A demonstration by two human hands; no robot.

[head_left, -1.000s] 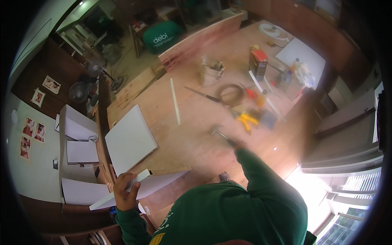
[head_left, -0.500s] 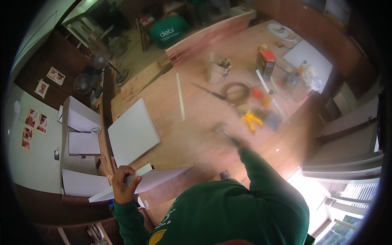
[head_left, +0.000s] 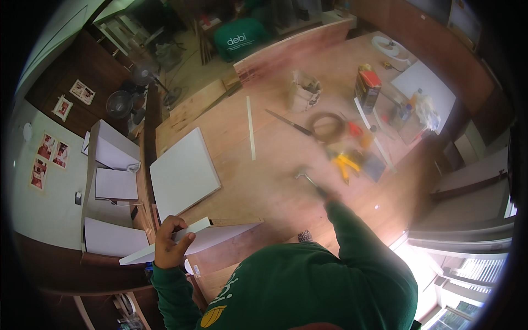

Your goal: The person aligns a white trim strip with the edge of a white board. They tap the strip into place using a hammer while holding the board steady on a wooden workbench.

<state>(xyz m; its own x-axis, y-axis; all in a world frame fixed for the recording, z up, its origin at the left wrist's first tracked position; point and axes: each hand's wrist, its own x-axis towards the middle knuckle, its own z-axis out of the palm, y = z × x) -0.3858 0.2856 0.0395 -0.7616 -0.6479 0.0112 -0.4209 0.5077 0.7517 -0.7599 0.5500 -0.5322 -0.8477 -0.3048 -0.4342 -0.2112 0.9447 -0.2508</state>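
My left hand [head_left: 171, 243] grips the edge of a white board [head_left: 212, 241], which is tilted at the near left side of the worktable. Its fingers wrap over the top and the thumb lies along the near side. My right hand [head_left: 331, 198] is closed round the handle of a hammer [head_left: 310, 180]; its fingers are blurred. The hammer's metal head rests on or just above the tabletop; I cannot tell which. Beyond my left hand, another white panel [head_left: 186, 173] lies flat on the wooden worktable [head_left: 269, 190].
Farther right lie yellow-handled pliers [head_left: 346, 164], a tape roll [head_left: 326, 127], a handsaw-like long blade [head_left: 288, 121], a cloth bag [head_left: 306, 91] and a red-topped can [head_left: 367, 88]. A thin pale strip [head_left: 251, 128] lies mid-table. A person in green [head_left: 240, 39] is beyond the upright wooden board [head_left: 294, 52].
The view has shifted a little, so the tabletop things appear slightly farther right. Both hands keep their grips on the white board and the hammer.
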